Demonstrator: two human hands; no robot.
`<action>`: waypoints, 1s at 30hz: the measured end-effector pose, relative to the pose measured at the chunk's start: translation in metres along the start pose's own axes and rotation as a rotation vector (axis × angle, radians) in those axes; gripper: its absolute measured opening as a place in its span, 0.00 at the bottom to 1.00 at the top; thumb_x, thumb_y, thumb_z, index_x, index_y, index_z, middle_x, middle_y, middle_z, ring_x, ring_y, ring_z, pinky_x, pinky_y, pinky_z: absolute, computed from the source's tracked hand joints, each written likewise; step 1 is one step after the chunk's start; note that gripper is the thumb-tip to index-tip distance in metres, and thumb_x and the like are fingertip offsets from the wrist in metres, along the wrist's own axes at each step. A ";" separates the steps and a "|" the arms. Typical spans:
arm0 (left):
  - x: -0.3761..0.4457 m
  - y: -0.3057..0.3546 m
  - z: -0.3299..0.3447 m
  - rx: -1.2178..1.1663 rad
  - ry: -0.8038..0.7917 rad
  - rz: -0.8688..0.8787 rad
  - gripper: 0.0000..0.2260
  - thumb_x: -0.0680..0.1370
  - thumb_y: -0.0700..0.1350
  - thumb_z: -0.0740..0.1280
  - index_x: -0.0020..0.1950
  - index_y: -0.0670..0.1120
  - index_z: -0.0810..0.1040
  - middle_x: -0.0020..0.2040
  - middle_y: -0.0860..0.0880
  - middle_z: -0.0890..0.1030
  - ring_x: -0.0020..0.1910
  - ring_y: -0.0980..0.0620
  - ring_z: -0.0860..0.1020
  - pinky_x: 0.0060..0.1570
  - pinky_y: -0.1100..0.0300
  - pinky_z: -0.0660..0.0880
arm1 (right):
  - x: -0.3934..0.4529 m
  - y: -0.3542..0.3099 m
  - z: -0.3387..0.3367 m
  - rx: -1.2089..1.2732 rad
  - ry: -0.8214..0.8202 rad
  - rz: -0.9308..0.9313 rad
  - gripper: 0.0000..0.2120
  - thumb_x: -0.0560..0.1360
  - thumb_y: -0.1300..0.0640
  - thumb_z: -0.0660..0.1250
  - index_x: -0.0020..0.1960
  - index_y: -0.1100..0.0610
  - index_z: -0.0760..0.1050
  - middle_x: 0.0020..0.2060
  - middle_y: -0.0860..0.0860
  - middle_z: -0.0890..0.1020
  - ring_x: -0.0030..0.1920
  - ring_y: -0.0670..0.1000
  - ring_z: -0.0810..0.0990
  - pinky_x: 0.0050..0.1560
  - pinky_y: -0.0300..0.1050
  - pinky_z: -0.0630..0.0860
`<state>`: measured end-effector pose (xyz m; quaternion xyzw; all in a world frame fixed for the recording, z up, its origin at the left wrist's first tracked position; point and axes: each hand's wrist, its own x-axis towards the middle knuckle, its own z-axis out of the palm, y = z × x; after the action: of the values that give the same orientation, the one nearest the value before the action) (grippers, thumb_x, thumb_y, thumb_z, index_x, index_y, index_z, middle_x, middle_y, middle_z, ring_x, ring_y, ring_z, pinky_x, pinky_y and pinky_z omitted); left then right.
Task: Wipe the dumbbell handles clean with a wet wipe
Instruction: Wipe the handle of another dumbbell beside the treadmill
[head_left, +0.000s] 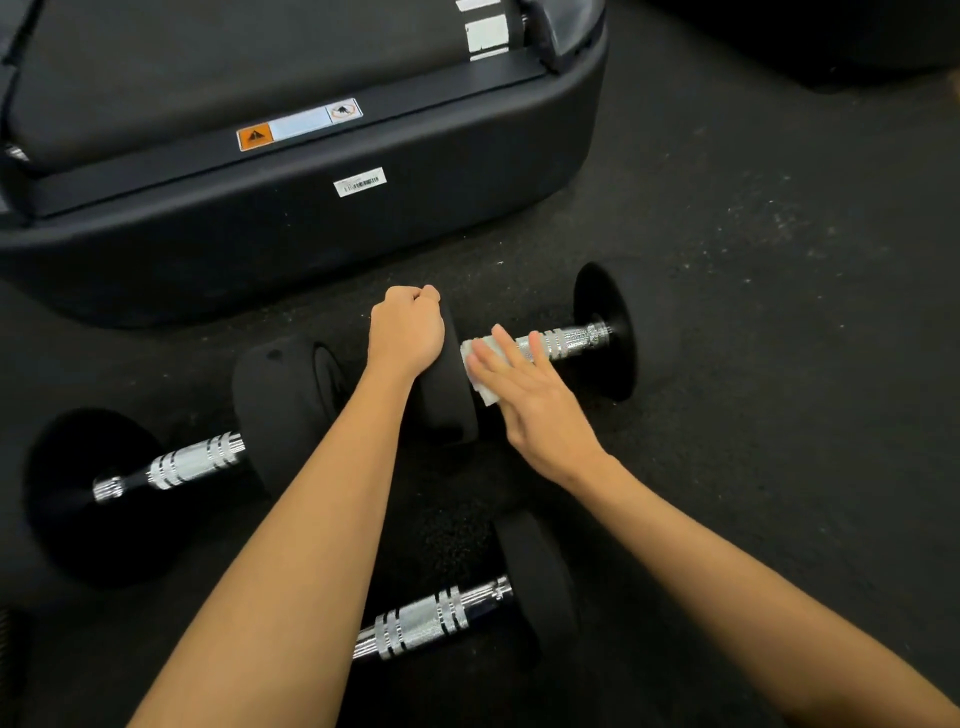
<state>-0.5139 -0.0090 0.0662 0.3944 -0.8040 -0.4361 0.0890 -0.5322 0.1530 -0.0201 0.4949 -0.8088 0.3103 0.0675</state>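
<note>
Across the upper left of the frame sits a black machine base (311, 228). At centre, my left hand (406, 332) curls over the dumbbell's black weight plate (449, 395); my right hand (524, 395), fingers straight, presses the wet wipe (480, 358) onto its chrome handle (566, 340).

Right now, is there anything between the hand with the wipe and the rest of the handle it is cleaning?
Nothing visible. The right hand presses the wet wipe on the chrome handle beside the inner weight plate, which the left hand grips. The handle is bare up to the outer plate.
</note>
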 end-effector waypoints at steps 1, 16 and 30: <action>-0.001 0.001 0.000 0.010 -0.004 -0.005 0.16 0.82 0.45 0.56 0.43 0.40 0.78 0.35 0.53 0.71 0.33 0.58 0.67 0.35 0.61 0.64 | -0.001 -0.003 0.003 0.019 -0.010 -0.002 0.29 0.72 0.76 0.61 0.72 0.64 0.69 0.72 0.57 0.71 0.76 0.59 0.61 0.78 0.46 0.41; -0.003 -0.003 0.002 0.023 0.008 0.001 0.17 0.82 0.46 0.55 0.48 0.38 0.80 0.43 0.46 0.80 0.36 0.56 0.71 0.47 0.54 0.68 | -0.006 0.008 -0.016 0.043 -0.030 0.035 0.24 0.75 0.64 0.53 0.69 0.61 0.73 0.68 0.54 0.75 0.72 0.54 0.69 0.78 0.47 0.45; -0.027 -0.007 0.004 -0.025 0.088 0.071 0.15 0.83 0.46 0.54 0.56 0.45 0.80 0.50 0.54 0.73 0.49 0.57 0.69 0.67 0.48 0.66 | 0.015 -0.010 -0.018 -0.018 -0.038 0.124 0.16 0.78 0.62 0.60 0.65 0.60 0.77 0.60 0.52 0.81 0.64 0.52 0.76 0.77 0.50 0.41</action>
<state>-0.4937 0.0108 0.0638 0.3832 -0.8073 -0.4248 0.1445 -0.5354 0.1485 0.0047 0.4491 -0.8419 0.2969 0.0372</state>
